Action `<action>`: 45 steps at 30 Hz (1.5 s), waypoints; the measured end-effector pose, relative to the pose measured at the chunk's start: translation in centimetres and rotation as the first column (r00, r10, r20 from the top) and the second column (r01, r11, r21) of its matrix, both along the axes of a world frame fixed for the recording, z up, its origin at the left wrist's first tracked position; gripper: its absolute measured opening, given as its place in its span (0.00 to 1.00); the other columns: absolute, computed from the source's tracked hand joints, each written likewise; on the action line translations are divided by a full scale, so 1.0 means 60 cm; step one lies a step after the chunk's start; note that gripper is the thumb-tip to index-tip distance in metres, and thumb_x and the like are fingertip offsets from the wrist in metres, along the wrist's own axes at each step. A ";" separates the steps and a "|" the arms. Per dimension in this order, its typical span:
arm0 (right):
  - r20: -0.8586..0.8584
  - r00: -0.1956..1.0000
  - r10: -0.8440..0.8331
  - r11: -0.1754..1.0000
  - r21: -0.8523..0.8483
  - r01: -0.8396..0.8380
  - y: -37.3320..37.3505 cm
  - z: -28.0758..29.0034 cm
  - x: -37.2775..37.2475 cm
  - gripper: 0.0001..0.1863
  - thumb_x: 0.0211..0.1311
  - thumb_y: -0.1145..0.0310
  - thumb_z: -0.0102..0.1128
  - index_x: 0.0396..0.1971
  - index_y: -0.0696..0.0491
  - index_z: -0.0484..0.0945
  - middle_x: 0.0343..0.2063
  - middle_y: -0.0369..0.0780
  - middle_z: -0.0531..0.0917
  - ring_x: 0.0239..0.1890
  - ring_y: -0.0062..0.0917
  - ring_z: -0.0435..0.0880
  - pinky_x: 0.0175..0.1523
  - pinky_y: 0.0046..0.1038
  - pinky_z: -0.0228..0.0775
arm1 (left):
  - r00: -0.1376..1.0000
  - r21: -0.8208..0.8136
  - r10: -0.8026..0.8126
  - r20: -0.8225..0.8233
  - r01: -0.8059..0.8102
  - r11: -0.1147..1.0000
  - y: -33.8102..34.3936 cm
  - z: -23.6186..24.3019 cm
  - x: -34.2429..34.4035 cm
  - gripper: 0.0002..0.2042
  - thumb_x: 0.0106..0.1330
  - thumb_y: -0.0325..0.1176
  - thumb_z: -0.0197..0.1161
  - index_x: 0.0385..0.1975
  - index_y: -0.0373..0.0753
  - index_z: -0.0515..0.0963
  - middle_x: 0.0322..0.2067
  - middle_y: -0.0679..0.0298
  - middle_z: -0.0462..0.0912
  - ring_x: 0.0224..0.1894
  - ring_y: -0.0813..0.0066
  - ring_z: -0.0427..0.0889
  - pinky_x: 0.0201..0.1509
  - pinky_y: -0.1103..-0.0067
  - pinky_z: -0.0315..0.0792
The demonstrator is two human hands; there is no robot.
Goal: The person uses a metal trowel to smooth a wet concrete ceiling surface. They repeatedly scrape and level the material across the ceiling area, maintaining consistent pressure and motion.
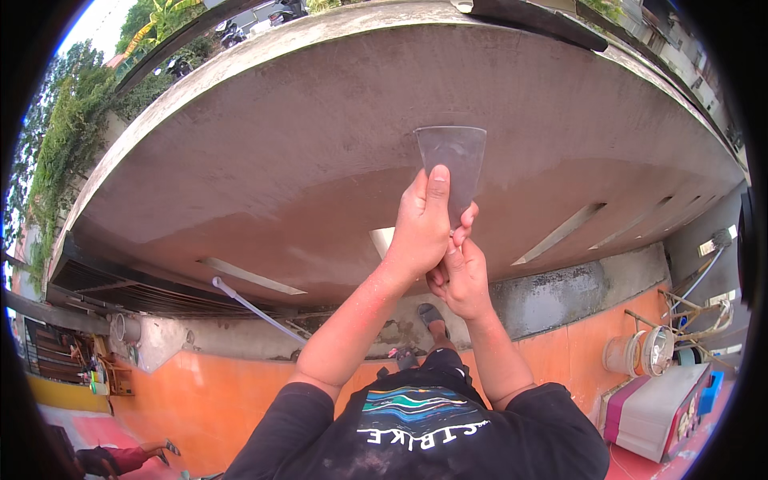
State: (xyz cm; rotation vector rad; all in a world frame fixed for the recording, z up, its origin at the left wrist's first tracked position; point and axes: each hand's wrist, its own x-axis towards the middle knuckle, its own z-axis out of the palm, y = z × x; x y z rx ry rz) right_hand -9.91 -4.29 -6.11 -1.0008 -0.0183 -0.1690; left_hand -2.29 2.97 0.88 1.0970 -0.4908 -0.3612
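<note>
A black shirt [448, 438] lies below the grip, where the left hand [424, 218] clasps a scraper [458, 156] pointing up the wall [304, 132], the right hand [466, 282] curled just beneath, its hold unclear; smoothing seems underway, next likely needing even pressure.

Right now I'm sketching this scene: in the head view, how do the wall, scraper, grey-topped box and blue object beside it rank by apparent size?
Largest to smallest:
1. Wall
2. Scraper and grey-topped box: too alike to rank; the scraper is nearer the camera
3. Blue object
</note>
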 end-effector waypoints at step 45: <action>-0.144 0.989 0.007 1.000 -0.012 -0.009 0.031 -0.074 -0.049 0.12 0.76 0.58 0.41 0.40 0.52 0.65 0.19 0.35 0.69 0.14 0.13 0.64 0.15 0.15 0.55 | 0.921 0.127 -0.019 -0.389 0.074 0.989 0.018 -0.082 -0.026 0.23 0.75 0.57 0.41 0.40 0.39 0.63 0.20 0.64 0.69 0.16 0.84 0.64 0.21 0.85 0.63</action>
